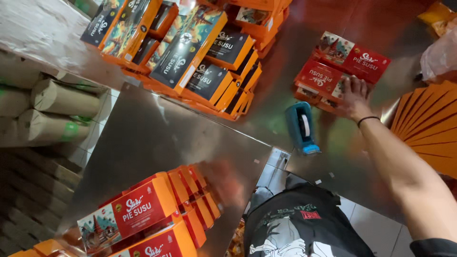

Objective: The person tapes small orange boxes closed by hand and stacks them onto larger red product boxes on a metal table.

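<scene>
1. Steel table (157, 138) filled the view from centre out to 3 o'clock. Its surface looked slick, so I'd judge boxes slide on it easily.
2. Stack of black-and-orange boxes (200, 52) sat at 12 o'clock, several layers deep and leaning. It was well apart from the hand.
3. Orange-and-red boxes (138, 214) were piled at 7 o'clock, near the table corner.
4. Fan of flat orange cartons (428, 128) lay at 3 o'clock, just beside the forearm. An elbow swing could scatter them.
5. Cardboard rolls (52, 100) were stacked at 9 o'clock, off the table.
6. Red boxes (328, 71) lay at 1 o'clock in a low pile, lids up, near the far edge of the table. This was the thing being handled.
7. Blue tape dispenser (301, 127) stood at 2 o'clock of centre, just beside the red pile and at 7 o'clock of it.
8. Right hand (356, 97) lay palm-down on the near edge of the red boxes, fingers spread and not closed around anything. Judgement: a flat press steadies only the top box. Thumb and fingers on opposite long sides would lift it squarely.
9. Black wristband (367, 119) sat on the right wrist.
10. Left hand was out of frame, so its state was unknown.
</scene>
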